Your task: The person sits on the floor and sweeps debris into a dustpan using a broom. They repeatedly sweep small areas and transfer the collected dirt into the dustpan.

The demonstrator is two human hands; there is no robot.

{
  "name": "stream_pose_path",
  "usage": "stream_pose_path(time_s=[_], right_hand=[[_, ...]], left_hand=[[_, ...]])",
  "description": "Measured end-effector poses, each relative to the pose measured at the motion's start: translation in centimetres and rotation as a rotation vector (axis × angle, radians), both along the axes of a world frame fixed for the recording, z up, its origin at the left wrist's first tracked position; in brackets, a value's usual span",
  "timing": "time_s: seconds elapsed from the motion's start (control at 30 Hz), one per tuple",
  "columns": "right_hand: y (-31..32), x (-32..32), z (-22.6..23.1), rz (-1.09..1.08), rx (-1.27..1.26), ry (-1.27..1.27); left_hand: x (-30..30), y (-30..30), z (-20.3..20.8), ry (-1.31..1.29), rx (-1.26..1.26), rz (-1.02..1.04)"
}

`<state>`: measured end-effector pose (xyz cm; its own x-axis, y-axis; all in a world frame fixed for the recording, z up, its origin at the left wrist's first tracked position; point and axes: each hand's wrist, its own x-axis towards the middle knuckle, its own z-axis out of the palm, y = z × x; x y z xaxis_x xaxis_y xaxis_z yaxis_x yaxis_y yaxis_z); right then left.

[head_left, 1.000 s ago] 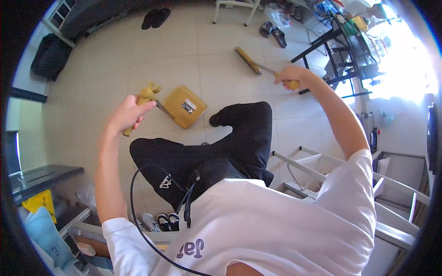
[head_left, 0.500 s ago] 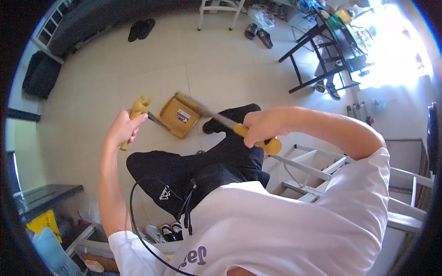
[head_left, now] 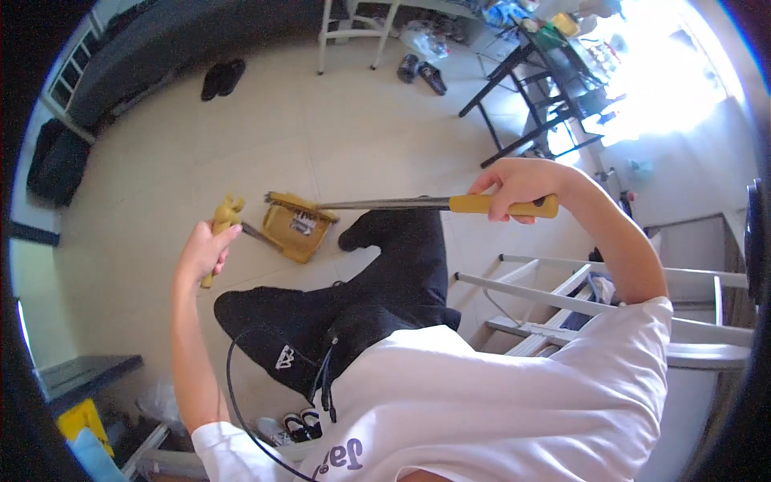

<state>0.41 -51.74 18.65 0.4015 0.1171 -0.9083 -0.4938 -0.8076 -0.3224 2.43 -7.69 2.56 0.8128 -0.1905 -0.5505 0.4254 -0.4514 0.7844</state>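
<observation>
My left hand [head_left: 202, 251] is closed round the yellow grip [head_left: 227, 212] of a long-handled dustpan. Its thin shaft runs down to the yellow pan [head_left: 295, 234], which has a pale label and rests at the floor left of my feet. Off to the right, my right hand [head_left: 520, 186] grips the yellow handle end of a broom [head_left: 377, 204]. The broom's metal shaft stretches left, nearly level in the picture, to the far edge of the pan. Its bristles are hard to make out there.
A white ladder [head_left: 554, 301] lies or leans at my right. Farther off are a black folding-frame table [head_left: 530, 104], a white stool [head_left: 353, 36], black slippers [head_left: 223, 79] and dark sandals [head_left: 422, 74]. Shoes [head_left: 297, 426] line up at lower left, near a dark shelf [head_left: 88, 377].
My right hand has swung outward to the right and farther from me, bringing the broom shaft from slanted to nearly level. The left hand keeps its hold on the dustpan. The view has shifted slightly.
</observation>
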Motion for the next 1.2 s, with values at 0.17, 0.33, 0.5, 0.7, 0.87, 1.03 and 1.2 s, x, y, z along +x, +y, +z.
stream_pose_path(time_s=[0.17, 0.33, 0.5, 0.7, 0.87, 1.03, 1.2], right_hand=[[-3.3, 1.1, -1.3, -0.172, -0.061, -0.175], [-6.9, 4.6, -7.4, -0.288, -0.126, -0.221], [-13.9, 7.3, -23.3, -0.122, 0.029, -0.141], [-5.0, 2.2, -27.0, 0.097, 0.304, -0.243], [3.3, 1.9, -15.7, 1.137, 0.591, -0.673], [10.0, -0.6, -8.5, 0.125, 0.163, 0.156], [13.9, -2.3, -5.3, 0.165, 0.221, 0.136]], left_hand=[[-0.3, 0.3, -0.4, 0.015, -0.020, 0.038], [-0.2, 0.2, -0.3, -0.016, 0.079, 0.058], [0.3, -0.8, 0.0, -0.022, 0.046, 0.014], [0.0, -0.3, 0.0, -0.004, 0.005, 0.035], [-0.2, -0.2, 0.1, 0.021, -0.042, 0.063], [-0.1, -0.3, 0.4, 0.019, -0.073, 0.042], [0.0, 0.4, -0.6, 0.024, -0.094, 0.044]])
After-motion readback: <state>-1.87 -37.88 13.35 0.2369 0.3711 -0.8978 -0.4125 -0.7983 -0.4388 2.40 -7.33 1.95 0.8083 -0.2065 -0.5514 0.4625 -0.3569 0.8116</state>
